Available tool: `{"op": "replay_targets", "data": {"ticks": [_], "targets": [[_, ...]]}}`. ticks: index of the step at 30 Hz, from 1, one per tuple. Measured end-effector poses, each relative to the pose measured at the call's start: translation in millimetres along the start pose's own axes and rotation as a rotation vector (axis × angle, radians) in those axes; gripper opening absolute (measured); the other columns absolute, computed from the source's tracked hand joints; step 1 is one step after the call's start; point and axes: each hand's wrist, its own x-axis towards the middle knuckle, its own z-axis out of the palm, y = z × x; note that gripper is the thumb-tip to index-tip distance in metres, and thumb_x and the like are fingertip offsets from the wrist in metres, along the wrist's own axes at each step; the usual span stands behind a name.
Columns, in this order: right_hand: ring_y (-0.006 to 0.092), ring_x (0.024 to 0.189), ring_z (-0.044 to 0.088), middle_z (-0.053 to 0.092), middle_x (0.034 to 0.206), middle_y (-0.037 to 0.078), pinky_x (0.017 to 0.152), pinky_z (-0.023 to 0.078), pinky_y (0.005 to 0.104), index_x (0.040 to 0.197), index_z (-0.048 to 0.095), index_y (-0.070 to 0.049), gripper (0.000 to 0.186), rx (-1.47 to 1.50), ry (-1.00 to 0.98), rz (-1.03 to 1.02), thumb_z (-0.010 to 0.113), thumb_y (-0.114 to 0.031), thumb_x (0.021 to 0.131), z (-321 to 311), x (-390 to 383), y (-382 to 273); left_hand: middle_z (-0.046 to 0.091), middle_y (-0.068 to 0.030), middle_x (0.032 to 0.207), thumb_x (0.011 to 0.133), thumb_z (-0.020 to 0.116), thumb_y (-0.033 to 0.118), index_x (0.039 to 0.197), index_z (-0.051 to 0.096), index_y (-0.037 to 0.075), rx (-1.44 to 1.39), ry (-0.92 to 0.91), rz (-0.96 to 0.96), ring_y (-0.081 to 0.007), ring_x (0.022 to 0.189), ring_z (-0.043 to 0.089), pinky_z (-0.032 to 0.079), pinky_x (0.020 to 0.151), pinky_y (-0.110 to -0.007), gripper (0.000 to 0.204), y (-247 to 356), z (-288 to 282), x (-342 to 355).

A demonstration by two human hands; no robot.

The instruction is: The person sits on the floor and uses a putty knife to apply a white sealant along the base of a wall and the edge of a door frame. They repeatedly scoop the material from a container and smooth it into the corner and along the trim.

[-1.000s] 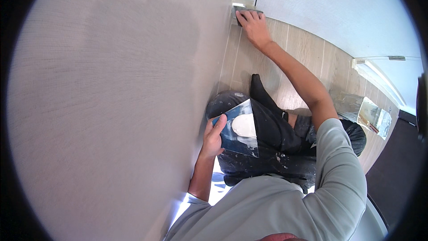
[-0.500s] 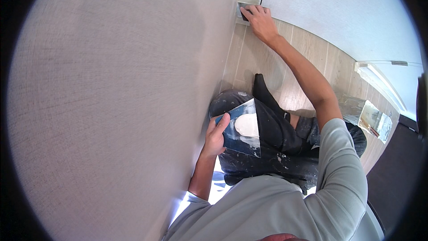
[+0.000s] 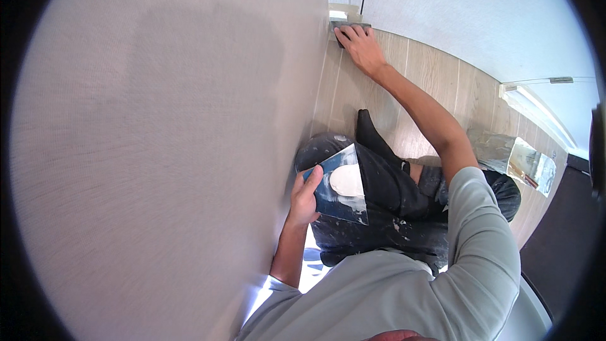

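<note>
My left hand (image 3: 304,201) grips one edge of a blue flat plate (image 3: 344,212) smeared with white, its thumb lying on top. A thick white mound of putty (image 3: 346,180) sits on the plate, which is held above my lap. Far ahead, my right hand (image 3: 364,52) is closed around a dark, wide-edged scraper (image 3: 339,25). The scraper is low in the corner where the wall meets the door frame, its long edge by the pale strip (image 3: 341,15) at the frame's foot. My fingers cover part of the scraper.
A tall beige wall (image 3: 189,151) rises close on my left. A white door panel (image 3: 461,12) stands ahead and to the right. On the wood-plank floor (image 3: 423,76), a putty-stained open container (image 3: 530,167) with tools in it lies beside my right knee.
My right hand and the scraper have come slightly back toward me, baring more of the pale strip at the frame's foot. My left hand holds the plate much as before.
</note>
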Motion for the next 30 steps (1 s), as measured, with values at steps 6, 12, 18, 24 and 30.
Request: {"op": "replay_targets", "data": {"ticks": [6, 12, 18, 24, 30], "targets": [[0.0224, 0.11, 0.045, 0.049, 0.121, 0.009, 0.088, 0.035, 0.0375, 0.132, 0.045, -0.004, 0.045, -0.002, 0.055, 0.016, 0.043, -0.009, 0.087, -5, 7, 3, 0.065, -0.0133, 0.102, 0.095, 0.047, 0.033, 0.112, 0.056, -0.005, 0.0, 0.018, 0.008, -0.0197, 0.089, 0.065, 0.052, 0.077, -0.031, 0.042, -10, -13, 1], [0.0221, 0.109, 0.045, 0.049, 0.12, 0.009, 0.088, 0.035, 0.0379, 0.131, 0.045, -0.004, 0.045, 0.034, -0.014, -0.013, 0.043, -0.007, 0.086, -3, 5, 0, 0.065, -0.0136, 0.102, 0.096, 0.046, 0.032, 0.113, 0.055, -0.005, -0.006, 0.0, 0.017, -0.02, 0.089, 0.066, 0.052, 0.078, -0.031, 0.042, -7, -10, 2], [0.0222, 0.109, 0.045, 0.049, 0.12, 0.009, 0.088, 0.034, 0.0382, 0.131, 0.045, -0.004, 0.046, 0.05, 0.058, 0.044, 0.045, -0.006, 0.085, -8, 13, 5, 0.065, -0.0091, 0.099, 0.095, 0.048, 0.031, 0.109, 0.059, -0.002, -0.006, 0.004, -0.001, -0.016, 0.087, 0.064, 0.049, 0.077, -0.027, 0.038, -3, -6, 0], [0.0231, 0.109, 0.045, 0.049, 0.119, 0.009, 0.088, 0.035, 0.0384, 0.13, 0.046, -0.005, 0.047, 0.05, -0.009, 0.011, 0.046, -0.005, 0.084, -10, 10, 8, 0.065, -0.0096, 0.099, 0.095, 0.048, 0.031, 0.109, 0.059, -0.002, 0.0, 0.021, 0.012, -0.0158, 0.088, 0.064, 0.049, 0.078, -0.028, 0.038, -6, -5, -1], [0.0268, 0.108, 0.046, 0.05, 0.117, 0.011, 0.089, 0.036, 0.0388, 0.13, 0.048, -0.009, 0.052, 0.268, -0.032, 0.018, 0.049, 0.001, 0.079, -38, -22, 0, 0.064, -0.0107, 0.103, 0.095, 0.047, 0.034, 0.113, 0.057, -0.002, 0.016, 0.042, 0.055, -0.0172, 0.092, 0.063, 0.049, 0.081, -0.03, 0.041, -4, 4, -3]]}}
